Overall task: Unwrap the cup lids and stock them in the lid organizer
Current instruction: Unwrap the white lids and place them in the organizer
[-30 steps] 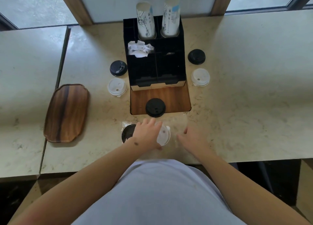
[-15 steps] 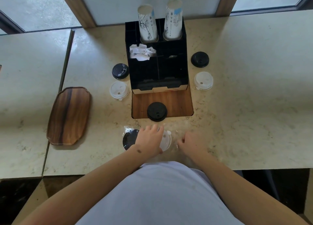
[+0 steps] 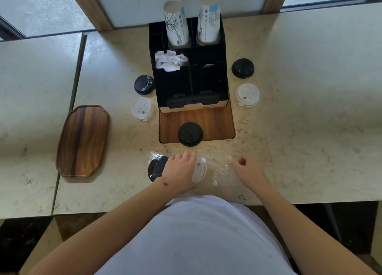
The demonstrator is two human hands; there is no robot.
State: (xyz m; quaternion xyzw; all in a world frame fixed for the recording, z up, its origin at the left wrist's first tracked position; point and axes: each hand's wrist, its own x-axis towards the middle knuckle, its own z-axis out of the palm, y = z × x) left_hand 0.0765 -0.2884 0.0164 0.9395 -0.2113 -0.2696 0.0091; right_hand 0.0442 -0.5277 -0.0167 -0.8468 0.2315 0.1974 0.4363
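Observation:
A clear plastic wrap point(image 3: 219, 168) lies on the counter near its front edge, with a black lid point(image 3: 156, 168) and a white lid point(image 3: 201, 169) inside. My left hand point(image 3: 179, 171) lies palm down over both lids and holds them. My right hand point(image 3: 248, 170) is curled into a fist at the wrap's right end, pinching the plastic. The black lid organizer point(image 3: 190, 84) stands behind, on a wooden board point(image 3: 217, 123). A loose black lid point(image 3: 190, 134) rests on that board's front edge.
Left of the organizer lie a black lid point(image 3: 144, 84) and a white lid point(image 3: 143, 108); right of it lie a black lid point(image 3: 242, 68) and a white lid point(image 3: 247, 94). Two paper cup stacks point(image 3: 176, 23) and crumpled paper point(image 3: 170, 60) sit in the organizer. A wooden tray point(image 3: 82, 141) lies far left.
My right hand has shifted a little to the right along the wrap, drawing the plastic out. My left hand stays on the wrapped lids.

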